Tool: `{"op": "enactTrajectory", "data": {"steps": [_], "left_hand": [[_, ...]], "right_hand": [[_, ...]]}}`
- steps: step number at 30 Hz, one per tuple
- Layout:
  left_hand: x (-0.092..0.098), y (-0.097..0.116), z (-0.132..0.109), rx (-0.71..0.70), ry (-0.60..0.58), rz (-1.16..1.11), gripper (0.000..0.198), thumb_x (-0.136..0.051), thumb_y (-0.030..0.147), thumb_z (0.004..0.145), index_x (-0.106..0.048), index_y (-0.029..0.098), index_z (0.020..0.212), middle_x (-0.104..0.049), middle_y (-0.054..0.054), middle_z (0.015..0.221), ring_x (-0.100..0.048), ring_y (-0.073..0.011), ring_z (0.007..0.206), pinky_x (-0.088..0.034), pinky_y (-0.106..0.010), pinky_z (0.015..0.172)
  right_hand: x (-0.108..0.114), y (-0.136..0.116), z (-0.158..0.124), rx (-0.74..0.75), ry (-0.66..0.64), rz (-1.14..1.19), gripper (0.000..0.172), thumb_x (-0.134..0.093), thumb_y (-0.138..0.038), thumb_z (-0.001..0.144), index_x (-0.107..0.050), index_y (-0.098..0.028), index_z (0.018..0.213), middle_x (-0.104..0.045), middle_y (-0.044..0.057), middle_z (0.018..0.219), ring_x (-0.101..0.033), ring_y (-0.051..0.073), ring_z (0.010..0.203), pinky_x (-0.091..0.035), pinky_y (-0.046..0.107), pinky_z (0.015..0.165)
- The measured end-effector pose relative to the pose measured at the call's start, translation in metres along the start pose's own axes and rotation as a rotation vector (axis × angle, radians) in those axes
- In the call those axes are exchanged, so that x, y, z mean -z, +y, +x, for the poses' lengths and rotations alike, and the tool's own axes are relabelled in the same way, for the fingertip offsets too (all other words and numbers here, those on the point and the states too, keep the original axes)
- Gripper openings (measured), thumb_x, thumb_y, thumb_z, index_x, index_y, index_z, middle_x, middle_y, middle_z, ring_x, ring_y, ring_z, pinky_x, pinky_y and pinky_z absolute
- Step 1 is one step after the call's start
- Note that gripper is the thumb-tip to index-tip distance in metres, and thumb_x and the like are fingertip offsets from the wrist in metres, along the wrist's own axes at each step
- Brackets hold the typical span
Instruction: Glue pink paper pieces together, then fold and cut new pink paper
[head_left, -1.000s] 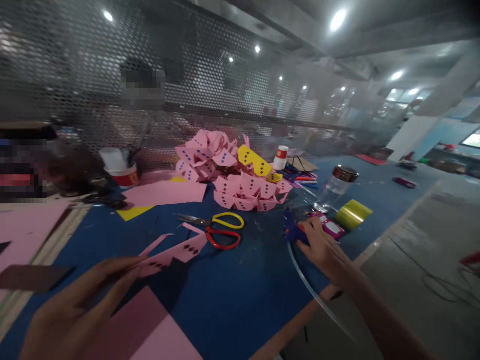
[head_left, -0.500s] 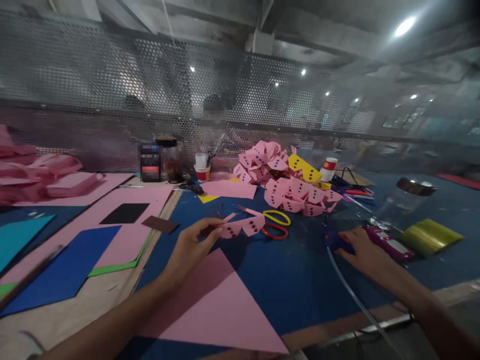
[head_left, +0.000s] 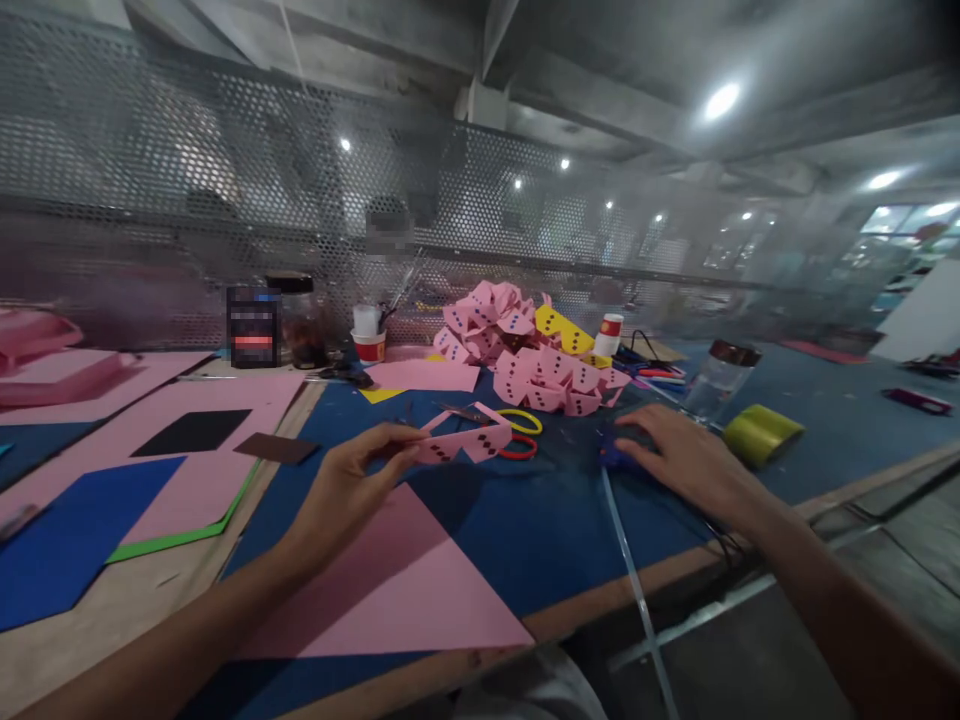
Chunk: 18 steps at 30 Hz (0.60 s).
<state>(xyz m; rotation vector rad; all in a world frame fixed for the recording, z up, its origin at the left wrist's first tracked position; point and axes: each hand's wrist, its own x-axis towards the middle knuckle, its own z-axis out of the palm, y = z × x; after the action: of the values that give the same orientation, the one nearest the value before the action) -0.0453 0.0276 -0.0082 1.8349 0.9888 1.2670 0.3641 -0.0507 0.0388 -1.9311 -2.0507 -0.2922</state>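
My left hand (head_left: 367,465) is closed in a pinch on one end of a pink foam band (head_left: 469,440), bent into a loop, with notched edges and dark diamond marks. The band is held above the blue table. My right hand (head_left: 682,455) rests over a blue glue gun (head_left: 616,455), thumb and fingers around it; its body is partly hidden beneath them. A long translucent glue stick (head_left: 634,580) runs from it past the table edge. Red-and-yellow scissors (head_left: 521,435) lie just behind the band. A pink foam sheet (head_left: 409,590) lies under my left hand.
A heap of pink marked bands (head_left: 499,325) stands at the back, with a yellow one (head_left: 562,330). To the right are a clear jar (head_left: 720,375) and a yellow roll (head_left: 761,435). Blue foam (head_left: 120,520) and black foam (head_left: 191,432) lie left. A mesh screen (head_left: 300,200) rises behind.
The view has swung right, so things appear further left. My right hand stays at the glue gun and now covers the purple object beside it. My left hand still holds the band.
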Motion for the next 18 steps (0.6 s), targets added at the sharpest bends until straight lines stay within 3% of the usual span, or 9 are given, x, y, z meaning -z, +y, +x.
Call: {"op": "enactTrajectory", "data": {"steps": [4,8,11,18], "left_hand": [[-0.002,0.007,-0.006,-0.073,-0.019,0.045,0.020,-0.073,0.042,0.092,-0.078,0.025,0.101,-0.080,-0.004,0.103,-0.073,-0.0242,0.098,-0.055,-0.030,0.087],[-0.004,0.011,-0.008,-0.149,-0.039,0.085,0.016,-0.073,0.040,0.092,-0.079,0.027,0.100,-0.081,-0.003,0.101,-0.073,-0.0231,0.094,-0.055,-0.028,0.084],[-0.004,0.011,-0.009,-0.175,-0.082,0.102,0.015,-0.071,0.038,0.094,-0.079,0.027,0.099,-0.081,-0.003,0.099,-0.074,-0.0229,0.095,-0.056,-0.027,0.084],[-0.003,0.010,-0.009,-0.151,-0.117,0.094,0.014,-0.069,0.038,0.096,-0.078,0.028,0.100,-0.082,-0.002,0.100,-0.074,-0.0209,0.095,-0.055,-0.024,0.086]], "right_hand": [[0.026,-0.058,0.016,0.160,0.012,0.366,0.025,-0.059,-0.039,0.101,-0.073,-0.025,0.116,-0.074,0.007,0.122,-0.069,0.024,0.112,-0.050,0.039,0.102],[0.018,-0.101,0.040,0.220,-0.070,0.673,0.025,-0.062,-0.035,0.101,-0.072,-0.022,0.119,-0.075,0.006,0.123,-0.070,0.022,0.112,-0.051,0.035,0.100],[0.001,-0.115,0.059,0.218,-0.151,0.843,0.029,-0.060,-0.035,0.102,-0.071,-0.018,0.122,-0.076,0.008,0.122,-0.070,0.021,0.111,-0.052,0.034,0.097],[-0.024,-0.126,0.077,0.133,-0.357,1.119,0.022,-0.062,-0.033,0.100,-0.074,-0.015,0.102,-0.080,0.009,0.098,-0.074,0.019,0.091,-0.055,0.031,0.082]]}}
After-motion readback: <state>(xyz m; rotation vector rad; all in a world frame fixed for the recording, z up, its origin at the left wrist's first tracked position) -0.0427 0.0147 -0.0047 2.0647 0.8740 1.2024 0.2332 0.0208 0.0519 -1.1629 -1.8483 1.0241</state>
